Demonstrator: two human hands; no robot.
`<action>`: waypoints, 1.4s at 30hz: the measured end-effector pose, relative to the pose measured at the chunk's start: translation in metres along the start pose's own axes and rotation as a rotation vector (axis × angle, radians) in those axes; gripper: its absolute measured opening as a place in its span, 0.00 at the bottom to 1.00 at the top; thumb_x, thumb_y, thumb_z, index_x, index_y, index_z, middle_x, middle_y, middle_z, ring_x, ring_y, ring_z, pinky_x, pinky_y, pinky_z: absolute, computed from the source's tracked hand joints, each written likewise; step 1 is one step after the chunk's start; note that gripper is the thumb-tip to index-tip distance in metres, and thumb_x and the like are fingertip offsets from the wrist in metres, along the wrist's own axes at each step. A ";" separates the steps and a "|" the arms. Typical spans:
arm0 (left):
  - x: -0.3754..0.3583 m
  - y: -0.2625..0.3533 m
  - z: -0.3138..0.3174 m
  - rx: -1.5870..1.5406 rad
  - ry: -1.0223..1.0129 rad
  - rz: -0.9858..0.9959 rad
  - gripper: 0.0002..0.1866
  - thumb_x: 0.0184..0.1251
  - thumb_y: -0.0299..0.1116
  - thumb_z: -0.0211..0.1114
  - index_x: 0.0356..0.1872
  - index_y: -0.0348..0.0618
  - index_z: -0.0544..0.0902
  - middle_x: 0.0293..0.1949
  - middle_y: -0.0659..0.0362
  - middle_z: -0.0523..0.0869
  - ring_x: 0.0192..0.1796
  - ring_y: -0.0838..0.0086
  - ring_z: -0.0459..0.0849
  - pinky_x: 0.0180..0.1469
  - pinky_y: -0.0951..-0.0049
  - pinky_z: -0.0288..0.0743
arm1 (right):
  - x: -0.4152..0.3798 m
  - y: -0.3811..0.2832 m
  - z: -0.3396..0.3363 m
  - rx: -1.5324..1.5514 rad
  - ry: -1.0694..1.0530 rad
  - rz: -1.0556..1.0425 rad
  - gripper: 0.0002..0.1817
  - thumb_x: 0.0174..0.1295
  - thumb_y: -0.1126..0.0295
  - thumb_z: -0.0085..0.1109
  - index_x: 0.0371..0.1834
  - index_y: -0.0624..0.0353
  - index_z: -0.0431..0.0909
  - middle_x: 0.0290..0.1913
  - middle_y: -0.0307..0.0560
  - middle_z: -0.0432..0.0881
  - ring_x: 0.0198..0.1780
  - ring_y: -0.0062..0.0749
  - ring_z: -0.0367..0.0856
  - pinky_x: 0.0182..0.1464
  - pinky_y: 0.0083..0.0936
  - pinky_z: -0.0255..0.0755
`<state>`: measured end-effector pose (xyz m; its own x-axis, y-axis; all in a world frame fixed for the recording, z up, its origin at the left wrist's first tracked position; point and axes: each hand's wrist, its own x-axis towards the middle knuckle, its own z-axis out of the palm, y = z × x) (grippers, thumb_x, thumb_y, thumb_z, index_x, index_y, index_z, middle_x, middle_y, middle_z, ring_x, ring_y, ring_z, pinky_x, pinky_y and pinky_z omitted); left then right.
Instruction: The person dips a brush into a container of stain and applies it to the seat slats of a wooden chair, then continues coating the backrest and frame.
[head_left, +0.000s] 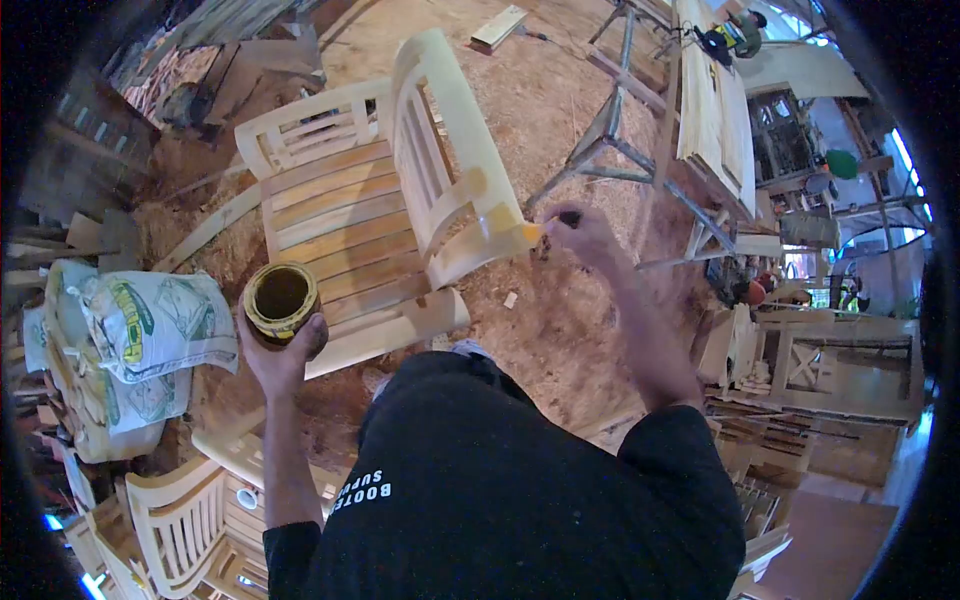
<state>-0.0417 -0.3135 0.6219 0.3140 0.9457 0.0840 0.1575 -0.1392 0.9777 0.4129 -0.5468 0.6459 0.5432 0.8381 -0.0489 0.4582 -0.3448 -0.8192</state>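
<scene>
The wooden bench (345, 215) is on the dusty floor (540, 330). Just beside its yellow-marked corner, the right hand (583, 236) has the fingers closed on 1 small dark object (570, 218). The left hand's (278, 362) fingers curve around 1 open can (283, 325). 2 white bags (160, 325) lie farther left.

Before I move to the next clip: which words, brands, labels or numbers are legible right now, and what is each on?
"BOOTE", on the black shirt; the line's end is unclear.
"SUPU", on the shirt beside it; the last letters are uncertain.
White sack: green lettering, too blurred to read.
Yellow tin in the left hand: no marking readable.
Power tool: any marking is too small to read.
No numbers can be read.
</scene>
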 end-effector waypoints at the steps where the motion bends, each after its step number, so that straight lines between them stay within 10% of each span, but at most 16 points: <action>1: 0.000 0.001 0.001 -0.026 0.001 0.015 0.50 0.46 0.25 0.87 0.73 0.35 0.68 0.62 0.53 0.81 0.63 0.66 0.81 0.69 0.64 0.74 | 0.000 0.011 -0.016 0.043 0.030 0.016 0.08 0.66 0.69 0.68 0.44 0.61 0.87 0.33 0.34 0.83 0.34 0.17 0.78 0.37 0.20 0.75; 13: -0.005 0.016 0.011 0.011 0.011 0.000 0.52 0.45 0.23 0.87 0.74 0.35 0.66 0.63 0.51 0.81 0.63 0.66 0.82 0.68 0.64 0.77 | 0.100 -0.020 -0.019 -0.474 -0.373 0.043 0.12 0.63 0.69 0.73 0.48 0.56 0.87 0.42 0.43 0.90 0.42 0.25 0.86 0.50 0.29 0.80; 21: -0.004 0.010 0.018 -0.041 -0.009 0.005 0.54 0.45 0.23 0.87 0.75 0.34 0.65 0.64 0.51 0.81 0.64 0.66 0.82 0.69 0.64 0.76 | 0.179 -0.035 -0.019 -0.502 0.034 -0.651 0.12 0.58 0.70 0.70 0.45 0.52 0.88 0.38 0.51 0.88 0.39 0.46 0.88 0.44 0.37 0.82; 32: 0.001 0.000 0.017 -0.016 0.026 -0.039 0.54 0.45 0.22 0.86 0.76 0.34 0.64 0.65 0.50 0.80 0.64 0.65 0.82 0.69 0.62 0.77 | -0.026 -0.019 -0.042 -0.401 -0.231 -0.453 0.13 0.57 0.74 0.73 0.45 0.54 0.85 0.36 0.45 0.84 0.38 0.42 0.85 0.41 0.33 0.80; 42: 0.008 0.019 0.035 -0.010 -0.033 -0.024 0.54 0.46 0.23 0.87 0.76 0.33 0.63 0.64 0.49 0.80 0.65 0.64 0.82 0.70 0.62 0.76 | 0.116 0.032 -0.050 0.020 -0.256 0.120 0.09 0.64 0.70 0.75 0.46 0.55 0.87 0.38 0.34 0.87 0.40 0.20 0.82 0.47 0.25 0.77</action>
<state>-0.0037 -0.3191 0.6340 0.3413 0.9384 0.0542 0.1556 -0.1133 0.9813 0.5260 -0.4819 0.6424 0.3964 0.8720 -0.2873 0.3860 -0.4422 -0.8097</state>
